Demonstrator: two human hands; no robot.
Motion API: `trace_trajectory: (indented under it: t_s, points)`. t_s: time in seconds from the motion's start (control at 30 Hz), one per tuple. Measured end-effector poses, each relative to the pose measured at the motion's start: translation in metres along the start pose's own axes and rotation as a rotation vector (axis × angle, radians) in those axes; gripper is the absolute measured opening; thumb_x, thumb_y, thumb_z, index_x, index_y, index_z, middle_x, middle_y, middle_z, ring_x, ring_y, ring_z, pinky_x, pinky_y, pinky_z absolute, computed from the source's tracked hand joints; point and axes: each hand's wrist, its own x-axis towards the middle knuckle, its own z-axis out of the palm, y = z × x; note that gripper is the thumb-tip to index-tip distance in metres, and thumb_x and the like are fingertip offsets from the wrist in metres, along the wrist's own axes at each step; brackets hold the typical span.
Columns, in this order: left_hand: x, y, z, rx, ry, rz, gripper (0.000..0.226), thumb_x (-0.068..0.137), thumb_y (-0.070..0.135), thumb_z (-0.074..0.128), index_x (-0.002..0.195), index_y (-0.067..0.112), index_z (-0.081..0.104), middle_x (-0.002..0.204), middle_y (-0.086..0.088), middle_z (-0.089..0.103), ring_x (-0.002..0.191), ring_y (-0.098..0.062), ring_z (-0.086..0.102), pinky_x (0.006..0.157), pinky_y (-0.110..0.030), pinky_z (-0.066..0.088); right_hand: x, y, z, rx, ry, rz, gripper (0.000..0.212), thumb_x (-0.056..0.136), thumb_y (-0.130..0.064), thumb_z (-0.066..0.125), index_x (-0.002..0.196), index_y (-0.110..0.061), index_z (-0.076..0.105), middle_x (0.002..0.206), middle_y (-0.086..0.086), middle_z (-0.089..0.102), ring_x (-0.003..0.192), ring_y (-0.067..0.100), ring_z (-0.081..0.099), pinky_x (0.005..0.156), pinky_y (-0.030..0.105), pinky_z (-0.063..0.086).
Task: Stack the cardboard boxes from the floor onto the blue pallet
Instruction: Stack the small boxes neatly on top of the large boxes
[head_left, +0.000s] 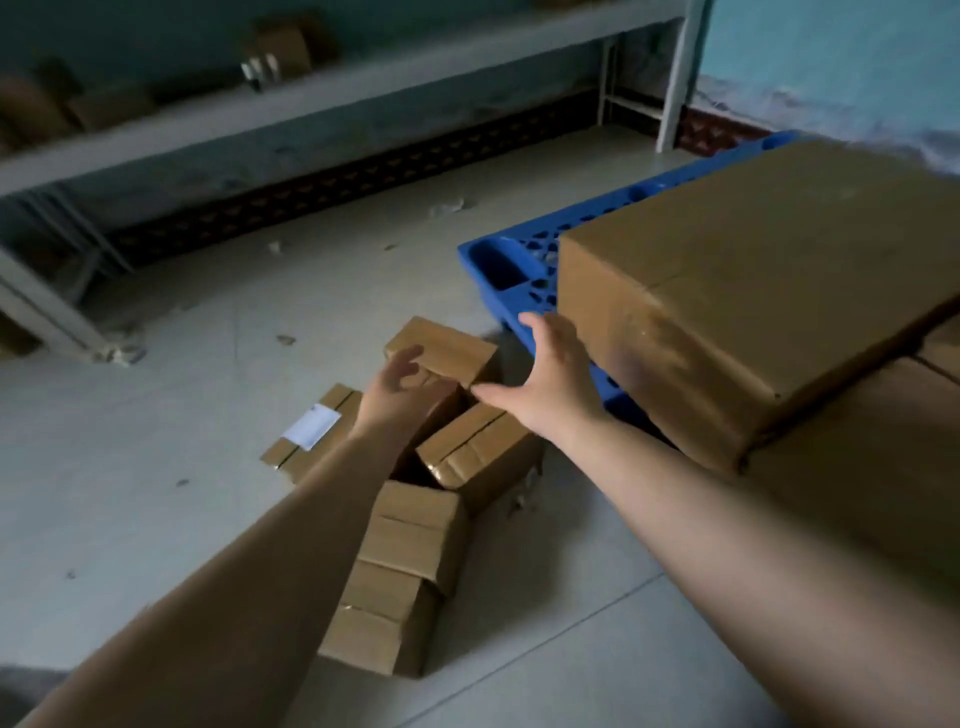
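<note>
1. Head view: both bare hands reach out over a cluster of cardboard boxes on the floor (156, 415), fingers spread and holding nothing.
2. Left hand (397, 395) hovers with its fingers (408, 358) loosely curled and open, over the near edge of the far small box (447, 345).
3. Right hand (550, 379) is open too, thumb pointing left toward the left hand, palm down; whether it touches a box I cannot tell.
4. Just below the right hand's fingers lies a tilted box (478, 452); nearer the camera sits a long box (405, 577), and under the left wrist a flat box with a white label (311, 428).
5. Right of the right hand's fingers stands the blue pallet (501, 270), carrying a large box (769, 291) stacked on another box (862, 467).
6. Beyond both hands runs a grey shelf rack (311, 98) holding blurred cartons.
</note>
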Motion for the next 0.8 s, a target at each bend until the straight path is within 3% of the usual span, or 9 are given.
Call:
trace_trajectory:
  t_s: [0.17,0.3,0.4,0.5,0.6,0.67,0.8]
  points:
    - [-0.007,-0.119,-0.062,0.063,0.065,-0.209,0.062,0.075,0.017,0.073,0.131,0.022,0.047,0.136,-0.008,0.048,0.117,-0.022,0.048,0.087,-0.028,0.037,-0.026,0.021,0.109,-0.133,-0.432,0.23,0.095,0.068,-0.039,0.076,0.143,-0.025,0.02,0.15,0.005,0.023,0.136,0.028,0.025,0.103,0.043,0.035]
    - [-0.011,-0.178,-0.077,0.099,0.084,-0.364,0.068,0.076,0.022,0.071,0.137,0.023,0.04,0.14,-0.009,0.042,0.116,-0.022,0.047,0.077,-0.023,0.039,-0.042,0.04,0.16,-0.378,-0.626,0.213,0.102,0.065,-0.039,0.079,0.144,-0.027,0.016,0.152,0.004,0.019,0.137,0.032,0.024,0.103,0.049,0.035]
    - [-0.008,-0.201,-0.076,0.104,0.093,-0.439,0.071,0.077,0.023,0.068,0.139,0.026,0.033,0.136,-0.01,0.043,0.109,-0.024,0.052,0.06,-0.019,0.043,-0.048,0.046,0.185,-0.5,-0.685,0.152,0.11,0.063,-0.039,0.08,0.145,-0.03,0.008,0.155,0.0,0.01,0.14,0.03,0.014,0.103,0.053,0.032]
    - [0.001,-0.212,-0.075,0.079,0.121,-0.496,0.072,0.075,0.021,0.063,0.138,0.027,0.03,0.13,-0.012,0.043,0.104,-0.033,0.055,0.067,-0.033,0.051,-0.052,0.046,0.203,-0.67,-0.763,0.057,0.118,0.061,-0.042,0.08,0.145,-0.031,-0.002,0.157,-0.001,-0.006,0.142,0.032,-0.002,0.104,0.06,0.025]
    - [0.008,-0.218,-0.078,0.022,0.136,-0.53,0.08,0.075,0.024,0.064,0.142,0.028,0.021,0.137,-0.01,0.038,0.099,-0.028,0.056,0.069,-0.035,0.053,-0.053,0.045,0.215,-0.773,-0.772,0.002,0.123,0.063,-0.039,0.08,0.145,-0.026,-0.011,0.156,0.008,-0.007,0.142,0.034,-0.003,0.106,0.053,0.027]
    - [0.009,-0.22,-0.079,-0.027,0.145,-0.522,0.083,0.077,0.024,0.064,0.145,0.025,0.017,0.135,-0.009,0.044,0.085,-0.019,0.056,0.063,-0.031,0.052,-0.056,0.045,0.218,-0.794,-0.74,-0.007,0.121,0.066,-0.034,0.079,0.144,-0.025,-0.012,0.155,0.012,-0.004,0.141,0.035,0.0,0.104,0.046,0.032]
    - [0.007,-0.219,-0.084,-0.105,0.235,-0.472,0.073,0.078,0.022,0.064,0.142,0.022,0.028,0.137,-0.008,0.045,0.106,-0.026,0.053,0.089,-0.039,0.05,-0.057,0.043,0.209,-0.656,-0.702,0.033,0.115,0.068,-0.03,0.077,0.144,-0.029,-0.009,0.154,0.01,-0.002,0.14,0.034,0.0,0.105,0.047,0.03]
